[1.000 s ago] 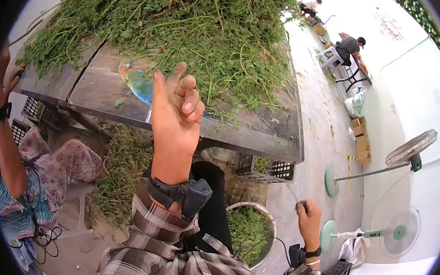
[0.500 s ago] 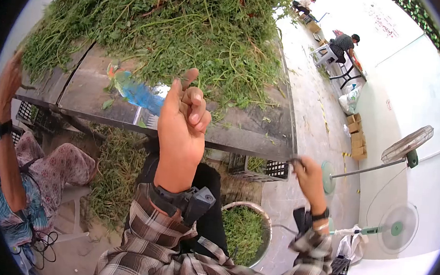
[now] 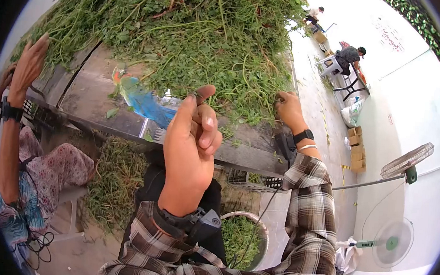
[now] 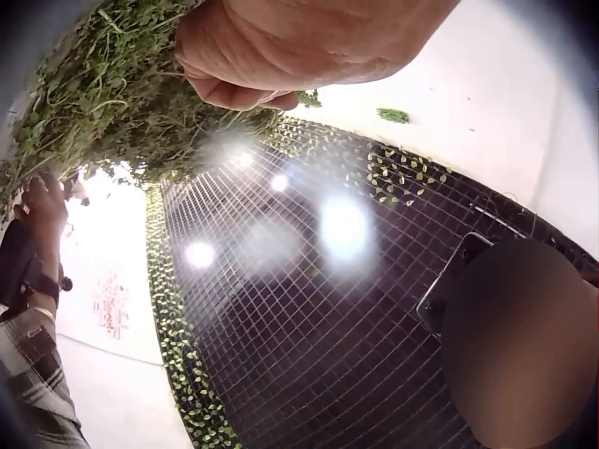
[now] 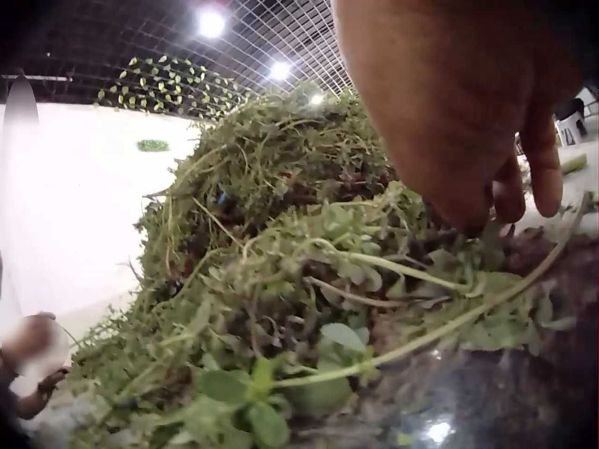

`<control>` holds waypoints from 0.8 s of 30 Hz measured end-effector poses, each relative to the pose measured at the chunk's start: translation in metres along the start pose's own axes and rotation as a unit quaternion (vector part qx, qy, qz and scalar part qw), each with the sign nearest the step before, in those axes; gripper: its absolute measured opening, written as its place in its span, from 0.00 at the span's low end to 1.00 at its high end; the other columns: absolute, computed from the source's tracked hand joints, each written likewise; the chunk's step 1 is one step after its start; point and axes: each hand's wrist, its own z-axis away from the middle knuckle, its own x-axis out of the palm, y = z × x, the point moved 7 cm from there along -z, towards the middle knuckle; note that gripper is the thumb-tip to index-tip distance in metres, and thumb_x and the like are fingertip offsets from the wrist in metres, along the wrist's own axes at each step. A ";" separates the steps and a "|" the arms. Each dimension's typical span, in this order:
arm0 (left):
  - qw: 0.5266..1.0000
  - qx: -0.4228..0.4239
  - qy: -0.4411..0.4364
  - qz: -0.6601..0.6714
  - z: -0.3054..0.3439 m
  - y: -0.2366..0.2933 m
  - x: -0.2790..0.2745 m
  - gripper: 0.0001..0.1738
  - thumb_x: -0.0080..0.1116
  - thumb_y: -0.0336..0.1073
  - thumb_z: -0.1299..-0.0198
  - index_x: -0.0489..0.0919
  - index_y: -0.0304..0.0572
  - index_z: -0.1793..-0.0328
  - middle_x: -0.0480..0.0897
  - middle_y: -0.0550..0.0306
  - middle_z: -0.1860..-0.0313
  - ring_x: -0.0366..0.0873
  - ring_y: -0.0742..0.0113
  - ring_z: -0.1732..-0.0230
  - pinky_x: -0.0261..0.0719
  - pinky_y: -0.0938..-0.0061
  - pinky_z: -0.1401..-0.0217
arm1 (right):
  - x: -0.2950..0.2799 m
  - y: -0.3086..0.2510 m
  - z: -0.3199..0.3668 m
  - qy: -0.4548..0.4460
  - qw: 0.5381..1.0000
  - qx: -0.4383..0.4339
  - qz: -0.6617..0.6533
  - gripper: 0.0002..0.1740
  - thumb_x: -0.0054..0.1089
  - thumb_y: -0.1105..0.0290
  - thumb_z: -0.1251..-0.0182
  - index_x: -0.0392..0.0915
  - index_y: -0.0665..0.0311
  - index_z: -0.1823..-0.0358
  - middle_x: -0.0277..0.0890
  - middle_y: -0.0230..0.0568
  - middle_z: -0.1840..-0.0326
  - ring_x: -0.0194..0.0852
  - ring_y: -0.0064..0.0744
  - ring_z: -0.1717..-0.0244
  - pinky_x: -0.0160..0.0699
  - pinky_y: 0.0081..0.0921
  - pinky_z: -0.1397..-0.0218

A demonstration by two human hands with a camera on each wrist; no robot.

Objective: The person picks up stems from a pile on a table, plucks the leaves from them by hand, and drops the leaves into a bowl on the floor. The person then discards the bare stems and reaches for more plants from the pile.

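Observation:
A big heap of leafy green stems (image 3: 186, 47) covers most of the dark wooden table (image 3: 92, 88). Above the near edge my left hand (image 3: 190, 150) is raised, palm up with curled fingers. Its thumb and index finger pinch a small green sprig (image 3: 198, 96). At the heap's right edge my right hand (image 3: 290, 112) reaches down among the stems. The right wrist view shows this hand (image 5: 468, 112) with its fingers pointing down; greens hide the tips of the thumb and index finger, so I cannot tell whether they grip a stem.
A crumpled blue plastic piece (image 3: 147, 103) lies on the table near my left hand. A round tub of greens (image 3: 243, 237) and a black crate (image 3: 245, 178) stand below. Another person's hand (image 3: 29, 65) is at the left. A fan (image 3: 392, 243) stands at the right.
My right hand has risen from beside the tub, low at the right, to the heap's right edge. My left hand stays raised, shifting slightly right. The other person's hand at the left has lifted.

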 end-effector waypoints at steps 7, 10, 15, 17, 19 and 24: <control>1.000 -0.008 -0.003 0.010 0.002 -0.001 0.000 0.16 0.39 0.38 0.31 0.67 0.32 0.46 0.66 0.67 0.79 0.56 0.82 0.83 0.54 0.85 0.83 | -0.038 0.016 -0.004 0.040 0.995 0.051 -0.071 0.09 0.53 0.71 0.48 0.78 0.66 0.66 0.74 0.50 0.73 0.73 0.49 0.69 0.70 0.36 0.63; 1.000 -0.006 -0.008 0.004 0.003 -0.001 0.001 0.16 0.38 0.37 0.31 0.67 0.32 0.46 0.65 0.67 0.79 0.56 0.82 0.83 0.54 0.85 0.83 | -0.079 -0.001 -0.007 0.080 0.991 0.052 -0.097 0.10 0.51 0.68 0.43 0.78 0.67 0.67 0.74 0.46 0.80 0.72 0.38 0.77 0.68 0.31 0.68; 1.000 -0.014 -0.003 -0.003 0.003 -0.003 0.001 0.15 0.38 0.37 0.31 0.68 0.32 0.47 0.64 0.67 0.79 0.55 0.82 0.83 0.54 0.86 0.83 | -0.131 -0.025 -0.017 0.144 0.980 0.047 -0.128 0.12 0.51 0.67 0.40 0.77 0.70 0.68 0.75 0.37 0.81 0.67 0.21 0.83 0.64 0.22 0.77; 1.000 -0.014 0.000 -0.003 0.002 -0.003 0.001 0.15 0.38 0.36 0.31 0.68 0.32 0.47 0.64 0.67 0.79 0.55 0.82 0.83 0.54 0.86 0.83 | -0.150 -0.036 -0.019 0.168 0.973 0.047 -0.150 0.11 0.51 0.68 0.39 0.77 0.69 0.69 0.75 0.34 0.82 0.64 0.18 0.86 0.61 0.18 0.81; 1.000 -0.014 0.004 -0.003 0.002 -0.003 0.001 0.15 0.38 0.36 0.32 0.68 0.32 0.47 0.64 0.67 0.79 0.55 0.82 0.83 0.54 0.86 0.83 | -0.155 -0.036 -0.025 0.161 0.963 0.048 -0.209 0.11 0.51 0.69 0.39 0.77 0.69 0.68 0.75 0.35 0.80 0.64 0.17 0.85 0.61 0.16 0.82; 1.000 -0.019 0.005 -0.008 0.002 -0.003 0.000 0.14 0.40 0.36 0.32 0.69 0.33 0.47 0.65 0.67 0.79 0.55 0.83 0.83 0.54 0.86 0.83 | -0.112 -0.057 -0.021 0.016 0.925 0.046 -0.378 0.11 0.50 0.73 0.40 0.74 0.73 0.59 0.78 0.38 0.73 0.66 0.15 0.84 0.65 0.13 0.82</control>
